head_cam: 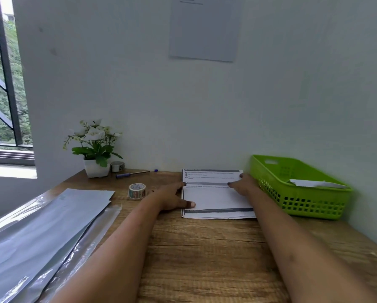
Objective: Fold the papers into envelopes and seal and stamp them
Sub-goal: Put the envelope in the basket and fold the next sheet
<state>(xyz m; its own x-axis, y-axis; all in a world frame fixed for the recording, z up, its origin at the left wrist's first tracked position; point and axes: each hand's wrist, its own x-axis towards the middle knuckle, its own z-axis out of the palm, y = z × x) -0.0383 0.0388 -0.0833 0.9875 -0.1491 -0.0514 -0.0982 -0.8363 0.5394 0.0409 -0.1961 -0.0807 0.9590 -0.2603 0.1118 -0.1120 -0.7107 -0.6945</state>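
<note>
Soft, rather dim daylight enters from the window (6, 84) at left; its sill (10, 171) is overexposed. Glare streaks the plastic sleeves (41, 226). Shadows on the desk (205, 248) are faint. Wide-angle distortion bends the frame edges. Print on the paper (216, 197) is blurred, possibly by motion.

On the brown wooden worktop (205, 248), the white folded printed paper (213, 197) lies at the back edge, right of the middle. The left hand (170, 196) rests on its left side, the right hand (243, 184) on its right. Just right of it, the green slotted plastic basket (303, 204) fills the back right corner, with a white folded sheet (314, 183) in it. Left of the paper sits a patterned tape roll (136, 190); behind that lies a blue pen (135, 172). The white potted flower plant (96, 168) stands in the back left corner, a second grey tape roll (117, 166) just beside it. Silvery plastic envelopes (41, 228) are stacked along the left edge.
</note>
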